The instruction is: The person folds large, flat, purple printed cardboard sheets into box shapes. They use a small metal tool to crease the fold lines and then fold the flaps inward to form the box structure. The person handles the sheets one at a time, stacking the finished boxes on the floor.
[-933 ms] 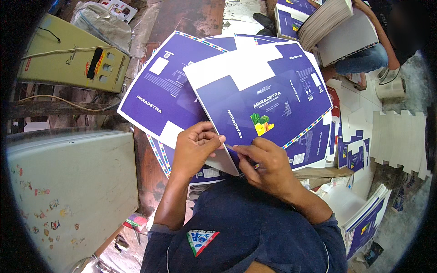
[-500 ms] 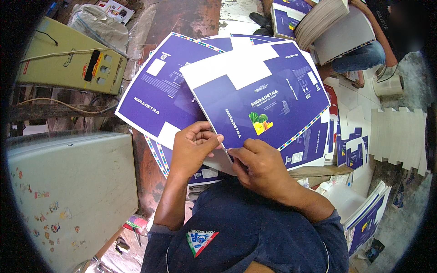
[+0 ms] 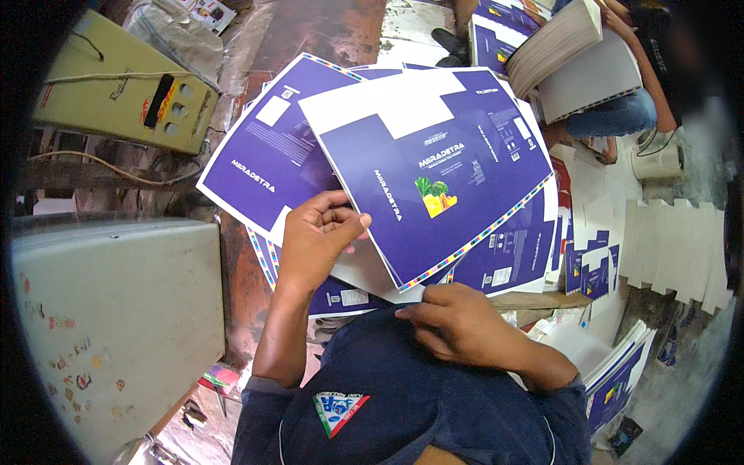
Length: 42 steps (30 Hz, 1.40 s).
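A purple-and-white printed card sheet (image 3: 372,174), with a vegetable picture and a coloured strip along its lower edge, lies tilted on a fanned pile of similar sheets (image 3: 267,143). My left hand (image 3: 316,236) is closed on its left edge, thumb on top and fingers beneath. Just below the sheet's near corner, in front of my shirt, is my right hand (image 3: 465,322). Its fingers are curled, with the index finger pointing left. A pale sheet edge (image 3: 412,295) shows beside its fingertips; whether they grip anything is hidden.
On the left are a yellow-green box-shaped machine (image 3: 124,97) and a pale panel with stickers (image 3: 116,310). Another person (image 3: 616,108) at the upper right handles a thick sheet stack (image 3: 554,50). Die-cut white stacks (image 3: 670,248) and upright printed sheets (image 3: 620,387) stand at right.
My right hand has moved down and slightly right, off the sheet's left edge to below its near corner. My left hand keeps its hold, and the sheet's corner shows fully now.
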Each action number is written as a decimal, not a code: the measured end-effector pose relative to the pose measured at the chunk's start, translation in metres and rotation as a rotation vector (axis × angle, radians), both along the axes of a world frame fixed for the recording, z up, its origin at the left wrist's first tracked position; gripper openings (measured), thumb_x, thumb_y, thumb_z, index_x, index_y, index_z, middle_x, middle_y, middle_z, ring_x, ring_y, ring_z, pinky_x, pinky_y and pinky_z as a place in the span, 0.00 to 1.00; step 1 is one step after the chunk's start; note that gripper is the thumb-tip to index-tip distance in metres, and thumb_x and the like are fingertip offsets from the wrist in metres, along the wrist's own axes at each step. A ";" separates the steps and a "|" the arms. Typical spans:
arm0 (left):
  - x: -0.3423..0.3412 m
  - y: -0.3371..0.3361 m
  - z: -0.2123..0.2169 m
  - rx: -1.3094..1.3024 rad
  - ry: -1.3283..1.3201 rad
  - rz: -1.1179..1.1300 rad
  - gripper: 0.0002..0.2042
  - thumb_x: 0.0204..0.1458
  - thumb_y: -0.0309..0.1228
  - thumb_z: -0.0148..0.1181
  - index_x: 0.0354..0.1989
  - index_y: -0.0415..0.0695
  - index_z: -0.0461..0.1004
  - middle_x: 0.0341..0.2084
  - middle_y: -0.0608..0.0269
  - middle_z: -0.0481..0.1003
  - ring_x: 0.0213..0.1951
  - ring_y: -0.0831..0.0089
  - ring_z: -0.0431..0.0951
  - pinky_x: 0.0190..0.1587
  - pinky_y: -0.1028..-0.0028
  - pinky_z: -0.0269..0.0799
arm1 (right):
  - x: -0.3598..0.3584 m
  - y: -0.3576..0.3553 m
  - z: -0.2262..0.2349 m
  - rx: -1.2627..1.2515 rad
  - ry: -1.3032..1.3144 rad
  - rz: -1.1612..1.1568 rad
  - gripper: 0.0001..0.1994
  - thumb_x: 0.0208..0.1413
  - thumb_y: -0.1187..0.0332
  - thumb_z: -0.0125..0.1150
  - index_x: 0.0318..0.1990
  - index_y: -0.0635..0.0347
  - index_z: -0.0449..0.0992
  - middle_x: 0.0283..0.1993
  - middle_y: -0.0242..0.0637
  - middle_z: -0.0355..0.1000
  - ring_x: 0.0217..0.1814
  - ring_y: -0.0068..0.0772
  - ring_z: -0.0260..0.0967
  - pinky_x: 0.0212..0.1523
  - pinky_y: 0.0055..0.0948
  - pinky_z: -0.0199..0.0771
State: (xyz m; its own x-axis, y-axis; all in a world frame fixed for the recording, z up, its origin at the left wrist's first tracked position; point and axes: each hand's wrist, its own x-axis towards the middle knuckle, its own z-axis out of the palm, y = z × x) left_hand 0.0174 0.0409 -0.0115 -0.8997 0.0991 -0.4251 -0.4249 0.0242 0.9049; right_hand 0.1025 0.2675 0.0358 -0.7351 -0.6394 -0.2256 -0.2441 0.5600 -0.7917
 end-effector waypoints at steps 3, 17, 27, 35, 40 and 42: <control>0.004 0.000 0.001 0.057 -0.018 0.010 0.18 0.51 0.26 0.68 0.49 0.33 0.74 0.29 0.60 0.80 0.30 0.78 0.80 0.27 0.81 0.71 | -0.009 0.022 0.010 -0.163 0.104 -0.185 0.20 0.43 0.76 0.63 0.48 0.54 0.78 0.41 0.41 0.71 0.43 0.46 0.71 0.54 0.47 0.70; 0.021 0.003 0.007 0.077 -0.011 -0.073 0.27 0.51 0.28 0.69 0.59 0.35 0.68 0.29 0.62 0.78 0.31 0.81 0.77 0.31 0.81 0.72 | 0.005 0.028 -0.086 -0.088 0.717 -0.321 0.18 0.37 0.73 0.73 0.41 0.52 0.82 0.37 0.33 0.71 0.44 0.37 0.71 0.65 0.59 0.63; 0.001 -0.008 -0.004 0.245 -0.022 0.054 0.25 0.53 0.31 0.68 0.57 0.37 0.69 0.34 0.60 0.79 0.34 0.77 0.78 0.33 0.79 0.76 | 0.008 0.029 -0.087 -0.177 0.686 -0.351 0.17 0.36 0.75 0.74 0.38 0.53 0.82 0.35 0.33 0.70 0.43 0.37 0.72 0.67 0.60 0.61; -0.046 -0.031 -0.004 0.081 0.110 0.186 0.20 0.50 0.26 0.67 0.52 0.34 0.71 0.34 0.59 0.79 0.34 0.77 0.78 0.31 0.80 0.73 | 0.001 0.048 -0.064 -0.174 0.488 -0.148 0.16 0.40 0.77 0.67 0.41 0.56 0.81 0.35 0.36 0.72 0.39 0.38 0.73 0.56 0.46 0.73; -0.034 -0.034 -0.008 0.031 0.095 0.172 0.21 0.48 0.26 0.68 0.51 0.35 0.71 0.33 0.60 0.79 0.32 0.77 0.78 0.31 0.80 0.72 | -0.030 0.024 -0.041 -0.215 0.346 -0.369 0.17 0.46 0.85 0.59 0.45 0.62 0.80 0.34 0.42 0.71 0.31 0.37 0.72 0.31 0.30 0.72; -0.028 -0.035 -0.004 0.012 0.085 0.180 0.21 0.49 0.26 0.68 0.50 0.34 0.72 0.34 0.59 0.79 0.33 0.77 0.79 0.31 0.80 0.72 | -0.048 0.006 -0.021 -0.236 0.278 -0.441 0.16 0.48 0.84 0.59 0.45 0.61 0.80 0.32 0.42 0.71 0.29 0.36 0.71 0.29 0.31 0.71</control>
State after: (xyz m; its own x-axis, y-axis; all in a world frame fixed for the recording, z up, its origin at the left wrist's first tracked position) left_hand -0.0109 0.0063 -0.0152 -0.9360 -0.0619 -0.3466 -0.3434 -0.0565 0.9375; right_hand 0.0549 0.2730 0.0148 -0.9551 -0.2682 0.1256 -0.2440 0.4721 -0.8471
